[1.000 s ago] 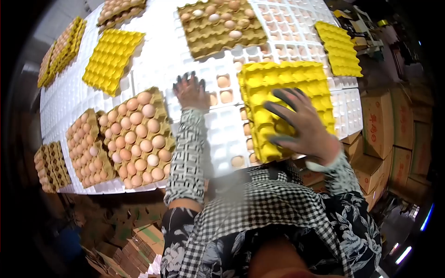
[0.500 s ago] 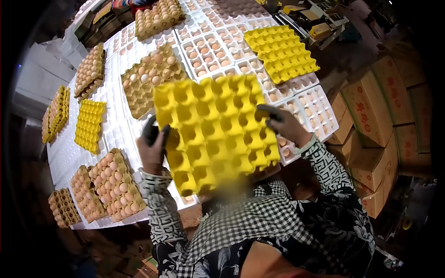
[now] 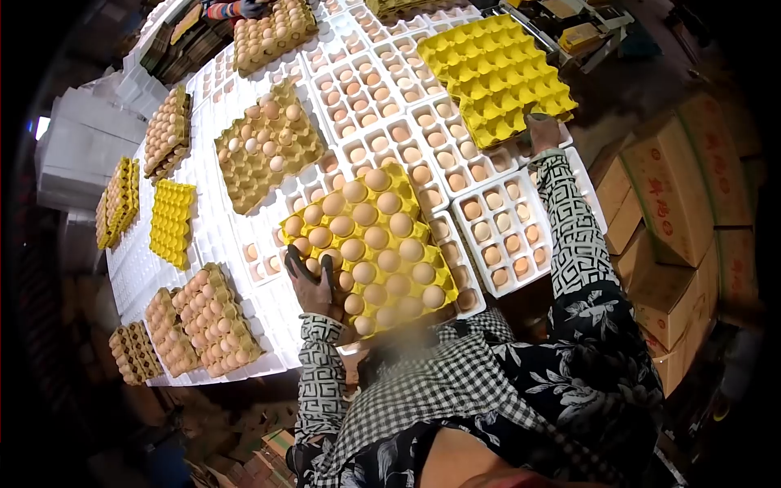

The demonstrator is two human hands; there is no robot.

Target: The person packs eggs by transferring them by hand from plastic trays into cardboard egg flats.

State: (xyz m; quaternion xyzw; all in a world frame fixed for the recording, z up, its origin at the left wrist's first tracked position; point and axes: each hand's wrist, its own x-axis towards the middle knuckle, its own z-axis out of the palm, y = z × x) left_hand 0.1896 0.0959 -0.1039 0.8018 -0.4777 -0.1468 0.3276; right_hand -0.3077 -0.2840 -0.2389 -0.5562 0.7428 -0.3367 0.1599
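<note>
Cardboard boxes [image 3: 671,220], red-printed, stacked in dim light. Beyond boxes: yellow case [image 3: 582,37] amid cluttered equipment [image 3: 602,50]. Far left of boxes: pale stacked blocks [image 3: 89,150], small bright patch [image 3: 42,127]. Lower left of boxes: more cardboard [image 3: 278,443], shadowed.

This looks like an egg-packing workshop: white compartmented trays [image 3: 521,283] hold eggs [image 3: 512,243] in rows, with yellow egg trays [image 3: 496,77] and brown pulp trays [image 3: 248,189] lying over them. Red-printed cardboard cartons [image 3: 669,232] are stacked at the right, and 1 other person's striped sleeve [image 3: 224,10] shows at the far edge.
</note>
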